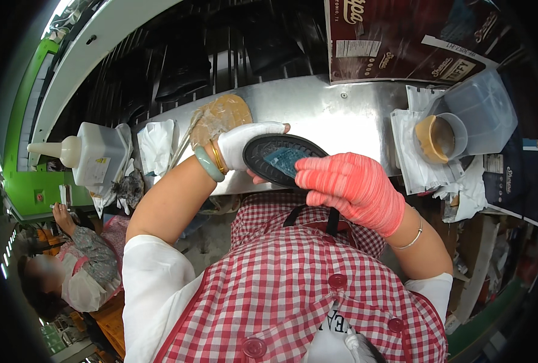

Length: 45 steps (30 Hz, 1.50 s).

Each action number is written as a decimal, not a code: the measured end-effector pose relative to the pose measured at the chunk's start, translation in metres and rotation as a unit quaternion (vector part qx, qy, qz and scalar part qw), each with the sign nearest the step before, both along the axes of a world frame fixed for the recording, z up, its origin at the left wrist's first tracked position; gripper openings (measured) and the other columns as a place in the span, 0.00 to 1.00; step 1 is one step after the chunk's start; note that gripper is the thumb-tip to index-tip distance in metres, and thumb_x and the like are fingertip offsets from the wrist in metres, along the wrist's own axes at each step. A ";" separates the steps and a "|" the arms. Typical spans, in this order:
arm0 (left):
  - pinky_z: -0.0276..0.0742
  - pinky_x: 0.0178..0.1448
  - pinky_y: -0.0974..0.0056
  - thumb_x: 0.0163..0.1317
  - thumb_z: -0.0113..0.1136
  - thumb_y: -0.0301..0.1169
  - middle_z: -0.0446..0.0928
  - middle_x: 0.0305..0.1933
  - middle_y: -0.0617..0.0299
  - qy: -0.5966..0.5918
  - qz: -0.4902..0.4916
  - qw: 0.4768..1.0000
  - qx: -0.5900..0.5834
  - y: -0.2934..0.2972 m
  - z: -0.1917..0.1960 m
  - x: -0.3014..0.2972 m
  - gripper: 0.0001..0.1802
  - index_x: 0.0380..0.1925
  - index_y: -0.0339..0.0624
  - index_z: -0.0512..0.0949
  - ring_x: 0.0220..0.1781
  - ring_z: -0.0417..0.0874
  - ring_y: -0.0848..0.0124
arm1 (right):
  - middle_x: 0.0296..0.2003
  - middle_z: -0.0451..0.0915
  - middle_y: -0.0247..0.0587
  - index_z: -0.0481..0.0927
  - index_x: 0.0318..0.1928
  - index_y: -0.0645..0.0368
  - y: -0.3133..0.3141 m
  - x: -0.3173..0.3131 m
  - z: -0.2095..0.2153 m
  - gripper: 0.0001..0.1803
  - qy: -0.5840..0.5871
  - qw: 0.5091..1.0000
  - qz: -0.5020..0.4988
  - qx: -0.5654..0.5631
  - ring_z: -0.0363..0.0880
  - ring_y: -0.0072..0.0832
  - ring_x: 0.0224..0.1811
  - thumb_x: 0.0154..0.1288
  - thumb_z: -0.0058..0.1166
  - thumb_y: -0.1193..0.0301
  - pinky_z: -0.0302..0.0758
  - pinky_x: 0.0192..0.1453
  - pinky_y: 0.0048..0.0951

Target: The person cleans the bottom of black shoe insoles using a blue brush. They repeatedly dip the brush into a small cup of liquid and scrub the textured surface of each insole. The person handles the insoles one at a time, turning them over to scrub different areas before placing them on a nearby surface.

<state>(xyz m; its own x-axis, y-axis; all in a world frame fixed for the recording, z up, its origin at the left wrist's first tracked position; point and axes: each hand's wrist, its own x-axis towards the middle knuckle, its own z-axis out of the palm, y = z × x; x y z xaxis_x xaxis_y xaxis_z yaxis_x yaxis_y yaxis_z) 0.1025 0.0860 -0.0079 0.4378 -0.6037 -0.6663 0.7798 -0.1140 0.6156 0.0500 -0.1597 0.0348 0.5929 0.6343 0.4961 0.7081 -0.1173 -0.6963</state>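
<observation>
The shoe sole looks like matt black rubber with a textured teal inset. The desk is brushed, shiny metal. Knitted cloth gloves cover both hands; the squeeze bottle is translucent plastic.

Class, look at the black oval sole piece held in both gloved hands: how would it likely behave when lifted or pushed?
The black sole piece is thin, so probably light. The left hand and right hand hold it at its ends without visible sag, so it may be fairly stiff. Flat, it would likely slide rather than roll.
</observation>
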 end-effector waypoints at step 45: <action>0.75 0.60 0.55 0.48 0.67 0.43 0.63 0.63 0.50 -0.745 0.225 0.624 -0.071 0.050 0.072 -0.091 0.48 0.65 0.48 0.52 0.61 0.71 0.60 | 0.37 0.80 0.33 0.78 0.46 0.62 -0.020 -0.061 0.021 0.14 0.291 0.769 -0.360 0.441 0.74 0.15 0.22 0.65 0.55 0.66 0.70 0.27 0.14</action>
<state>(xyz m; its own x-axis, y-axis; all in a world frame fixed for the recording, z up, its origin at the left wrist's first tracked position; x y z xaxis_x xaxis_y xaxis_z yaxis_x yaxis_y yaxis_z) 0.0117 0.1365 0.0645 0.6538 -0.2020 0.7292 -0.7370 0.0485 0.6742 -0.0113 -0.1795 0.0554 0.9169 -0.3942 0.0625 0.2193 0.3667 -0.9041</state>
